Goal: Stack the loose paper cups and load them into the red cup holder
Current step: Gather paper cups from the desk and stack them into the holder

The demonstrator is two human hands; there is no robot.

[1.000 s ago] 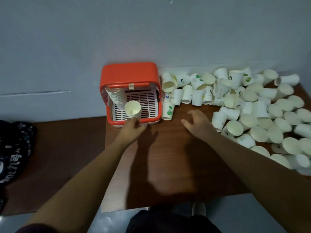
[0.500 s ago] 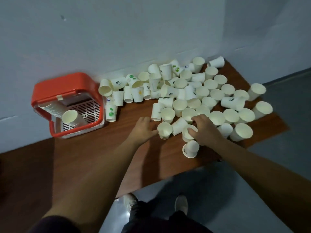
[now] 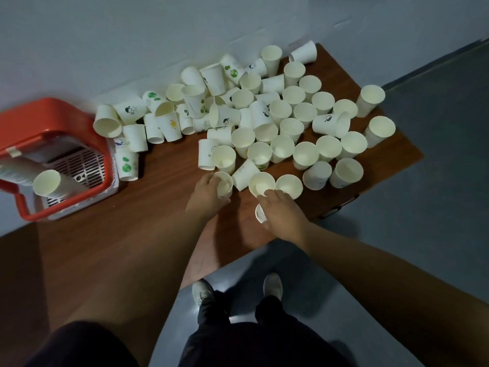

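Observation:
A big heap of loose white paper cups (image 3: 277, 115) covers the right half of the brown table, some upright, some lying down. My left hand (image 3: 207, 197) grips one upright cup (image 3: 224, 184) at the heap's near edge. My right hand (image 3: 283, 215) closes over a small cup (image 3: 260, 213) lying near the table's front edge, fingertips touching the rim of another upright cup (image 3: 262, 183). The red cup holder (image 3: 53, 120) stands at the far left against the wall, with a slanted stack of cups (image 3: 49, 182) in it.
The table (image 3: 158, 213) ends just in front of my hands, with grey floor and my shoes below. Its right end lies past the heap. A white wall runs behind the cups. A strip of bare wood separates the holder from the heap.
My view has swung right from the holder to the heap. My left hand left the stack in the holder and took a cup; my right hand settled on a cup at the table's front edge.

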